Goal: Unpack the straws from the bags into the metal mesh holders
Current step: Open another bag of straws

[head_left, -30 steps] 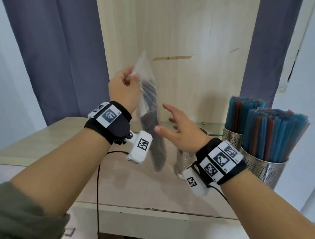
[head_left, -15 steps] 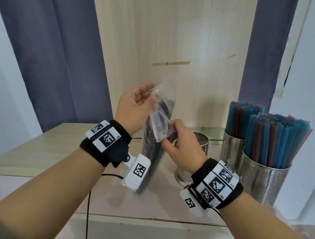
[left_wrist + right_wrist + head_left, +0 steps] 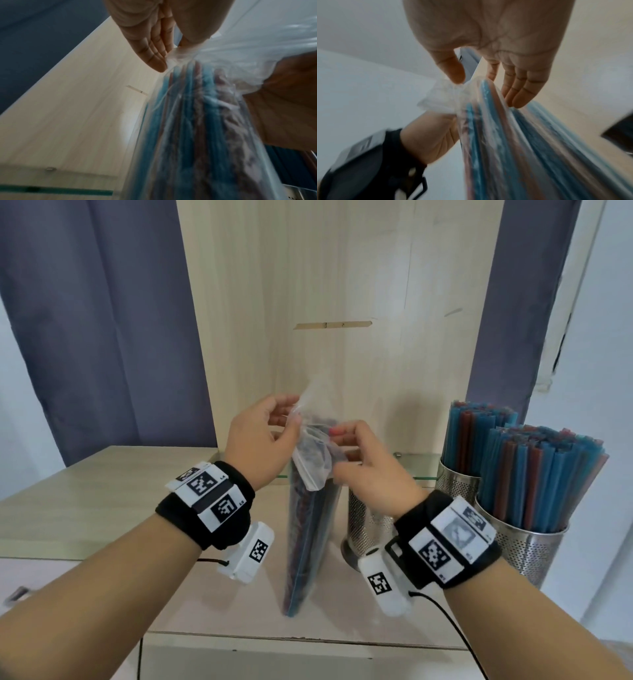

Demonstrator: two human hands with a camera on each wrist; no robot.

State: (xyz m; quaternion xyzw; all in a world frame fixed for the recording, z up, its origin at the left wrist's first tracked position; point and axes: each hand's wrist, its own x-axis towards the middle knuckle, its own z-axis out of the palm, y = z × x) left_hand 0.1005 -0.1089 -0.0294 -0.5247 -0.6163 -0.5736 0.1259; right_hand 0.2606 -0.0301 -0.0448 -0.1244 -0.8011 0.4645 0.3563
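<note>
Now, notes by label.
Bag: clear plastic bag (image 3: 310,508) is standing upright, its bottom end resting on the worktop (image 3: 102,501) near the front edge, between the two wrists; its mouth is crumpled and raised at chest height.
Straws in bag: blue and reddish straws (image 3: 188,135) are lying lengthwise inside the film, running from the mouth down to the bottom.
Left hand: left hand (image 3: 260,440) is pinching the top of the bag at its left side, thumb and fingertips (image 3: 157,63) meeting on the film; grip is clamped on the bag.
Right hand: right hand (image 3: 373,467) is pinching the film at the bag's right side, thumb (image 3: 453,71) pressing a bunched fold, the other fingers lying along the plastic; grip is clamped on the bag.
Empty holder: perforated metal holder (image 3: 366,529) is standing just behind the right wrist, partly hidden by it, beside the bag.
Filled holders: two more mesh holders are standing at the right, the nearer one (image 3: 527,546) and the farther one (image 3: 455,481) touching or nearly so, each packed with upright blue and red straws (image 3: 534,474).
Backdrop: pale wooden panel (image 3: 342,285) is rising behind the worktop, with dark curtains (image 3: 102,320) on both sides.
</note>
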